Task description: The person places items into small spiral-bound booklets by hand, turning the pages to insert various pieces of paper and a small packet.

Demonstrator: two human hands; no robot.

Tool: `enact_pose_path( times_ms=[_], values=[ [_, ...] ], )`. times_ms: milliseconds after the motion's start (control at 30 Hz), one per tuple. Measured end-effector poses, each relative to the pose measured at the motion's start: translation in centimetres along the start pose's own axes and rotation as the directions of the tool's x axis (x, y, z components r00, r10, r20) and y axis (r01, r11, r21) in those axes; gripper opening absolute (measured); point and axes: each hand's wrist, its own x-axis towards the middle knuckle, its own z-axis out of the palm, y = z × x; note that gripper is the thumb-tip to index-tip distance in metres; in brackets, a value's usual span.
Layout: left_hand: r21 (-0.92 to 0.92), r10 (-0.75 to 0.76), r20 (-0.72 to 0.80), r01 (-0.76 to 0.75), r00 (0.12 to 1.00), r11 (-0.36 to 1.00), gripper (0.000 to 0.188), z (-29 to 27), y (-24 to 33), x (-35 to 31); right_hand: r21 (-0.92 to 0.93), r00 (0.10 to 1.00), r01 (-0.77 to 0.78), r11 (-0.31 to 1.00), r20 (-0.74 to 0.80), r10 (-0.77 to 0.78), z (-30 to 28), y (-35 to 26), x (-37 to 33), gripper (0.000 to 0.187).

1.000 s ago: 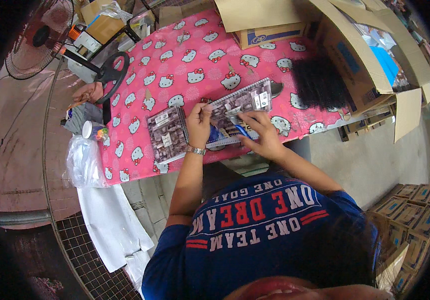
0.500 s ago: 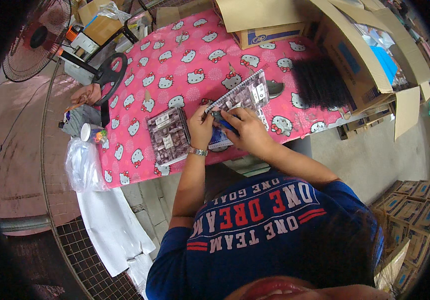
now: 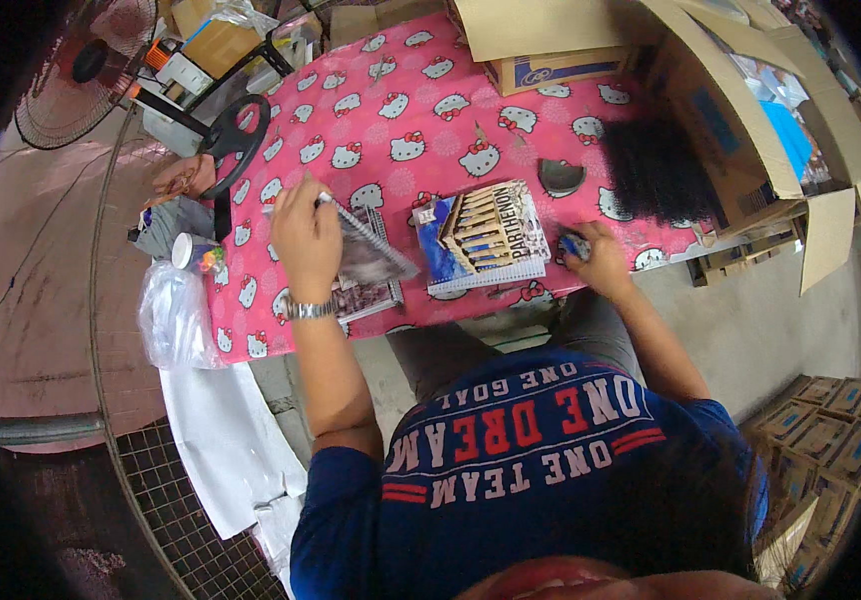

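My left hand (image 3: pixel 308 240) is closed on the edge of a spiral notebook (image 3: pixel 371 250) with a grey patterned cover, tilted above a stack of similar notebooks (image 3: pixel 373 298) on the pink table. In front of me lies another spiral notebook (image 3: pixel 481 238), its cover showing a columned temple against blue. Just to its right, my right hand (image 3: pixel 601 265) is closed round a small blue-and-grey hand tool (image 3: pixel 575 246), low over the tabletop. The fingers partly hide this tool, so its exact kind is unclear.
A dark half-round dish (image 3: pixel 561 177) sits beyond the temple notebook. Black thin strands (image 3: pixel 656 170) lie heaped beside a large open cardboard box (image 3: pixel 721 130) at right. A fan (image 3: pixel 89 62), a white cup (image 3: pixel 185 250) and a plastic bag (image 3: pixel 173 315) are at left.
My left hand has carried the grey notebook leftward over the stack. My right hand has moved away to the right with the blue tool. The temple notebook's cover is now uncovered.
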Motion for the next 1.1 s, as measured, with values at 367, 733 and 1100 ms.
enact_pose_path(
  times_ms=[367,733,1100],
  values=[
    [0.314,-0.446,0.455,0.330,0.771,0.890,0.064,11.4,-12.2,-7.1,-0.389,0.920,-0.171,0.905,-0.391,0.006,-7.6,10.5,8.6,0.035],
    [0.099,-0.524,0.372,0.528,0.767,0.843,0.075,11.9,-19.9,-13.7,-0.576,0.871,-0.462,0.674,-0.436,0.226,-7.3,18.2,12.7,0.043],
    [0.100,-0.283,0.237,0.266,0.930,0.959,0.063,12.0,-12.1,-10.1,-0.532,0.888,-0.459,0.711,-0.280,0.364,-8.6,21.6,14.6,0.038]
  ],
)
